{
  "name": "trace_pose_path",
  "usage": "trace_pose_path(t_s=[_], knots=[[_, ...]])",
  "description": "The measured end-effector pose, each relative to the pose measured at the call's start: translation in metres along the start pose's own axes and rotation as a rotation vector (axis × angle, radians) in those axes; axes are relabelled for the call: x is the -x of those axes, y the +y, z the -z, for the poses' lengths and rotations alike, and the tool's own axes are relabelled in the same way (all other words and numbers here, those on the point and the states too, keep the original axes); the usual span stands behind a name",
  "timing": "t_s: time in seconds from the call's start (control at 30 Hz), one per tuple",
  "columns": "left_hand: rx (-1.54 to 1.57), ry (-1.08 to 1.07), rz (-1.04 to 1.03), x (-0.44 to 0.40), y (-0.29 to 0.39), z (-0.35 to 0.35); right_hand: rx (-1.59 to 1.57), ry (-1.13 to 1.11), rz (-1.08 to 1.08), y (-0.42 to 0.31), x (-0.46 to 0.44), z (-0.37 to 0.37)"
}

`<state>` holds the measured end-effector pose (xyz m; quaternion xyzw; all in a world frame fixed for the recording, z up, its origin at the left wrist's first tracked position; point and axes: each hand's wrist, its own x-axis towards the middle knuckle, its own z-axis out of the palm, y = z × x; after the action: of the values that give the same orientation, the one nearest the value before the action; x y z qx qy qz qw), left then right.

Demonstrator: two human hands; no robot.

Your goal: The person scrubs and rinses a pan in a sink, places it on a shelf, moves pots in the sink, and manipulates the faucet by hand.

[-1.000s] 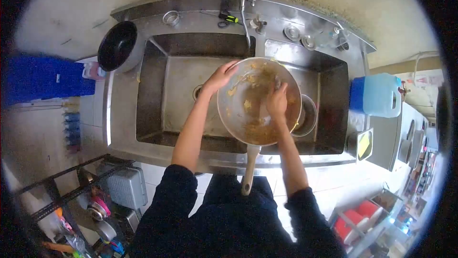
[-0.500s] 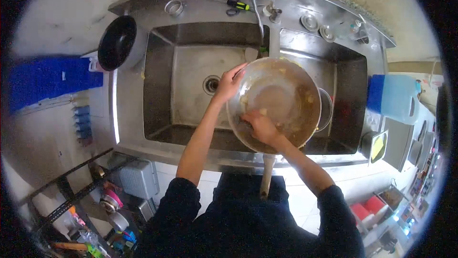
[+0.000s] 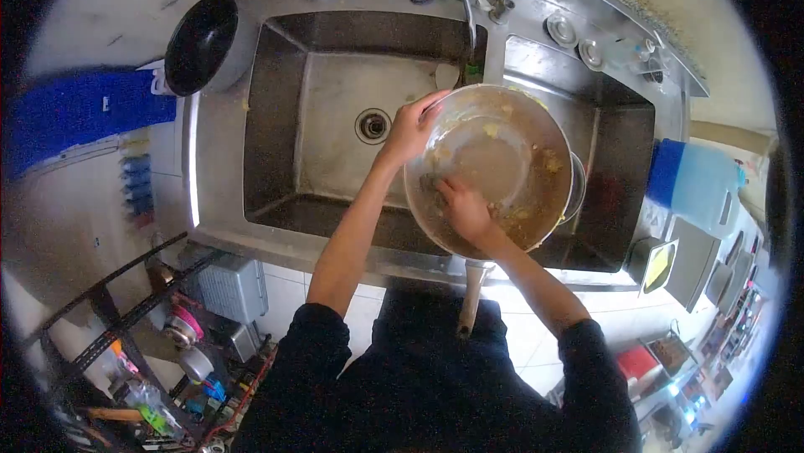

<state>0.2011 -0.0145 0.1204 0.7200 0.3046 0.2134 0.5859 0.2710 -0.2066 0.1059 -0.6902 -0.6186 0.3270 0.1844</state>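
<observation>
A wide metal pan (image 3: 502, 147) with a wooden handle (image 3: 471, 298) is tilted over the divider between two sink basins. Yellowish food bits and a brown film cling to its inside. My left hand (image 3: 410, 131) is closed on the pan's upper left rim, thumb and fingers around the edge. Inside the pan, my right hand (image 3: 465, 210) presses against the left part of the surface with its fingers bent. A greyish patch shows at the fingertips, but I cannot make out what they hold. The handle points down toward my body.
The left basin (image 3: 335, 143) has a drain. A round metal vessel (image 3: 576, 189) sits partly behind the pan in the right basin (image 3: 620, 151). A faucet (image 3: 467, 1) stands behind. A black pan (image 3: 201, 44) leans at left; a blue jug (image 3: 708, 185) stands at right.
My view has shifted slightly. The pan appears a little higher and to the right, still in my left hand. My right hand's fingers have moved across the pan's inner surface.
</observation>
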Motion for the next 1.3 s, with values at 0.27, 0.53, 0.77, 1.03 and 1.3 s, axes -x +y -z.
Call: trace_pose_path(t_s=[0.27, 0.53, 0.77, 1.03, 1.3], knots=[[-0.089, -0.019, 0.004, -0.007, 0.012, -0.002, 0.06, 0.32, -0.197, 0.01, -0.051, 0.002], [-0.083, -0.029, 0.031, -0.001, 0.019, -0.008, 0.182, 0.283, 0.039, 0.028, -0.044, 0.007], [-0.129, -0.029, 0.049, 0.003, 0.013, -0.009, 0.063, 0.013, 0.026, 0.023, 0.006, -0.017], [-0.031, -0.05, 0.053, -0.029, 0.005, -0.014, -0.263, 0.128, -0.001, -0.004, 0.089, 0.088], [-0.404, -0.124, -0.055, -0.039, 0.033, -0.014, 0.311, 1.331, -1.0, 0.17, 0.346, 0.222]])
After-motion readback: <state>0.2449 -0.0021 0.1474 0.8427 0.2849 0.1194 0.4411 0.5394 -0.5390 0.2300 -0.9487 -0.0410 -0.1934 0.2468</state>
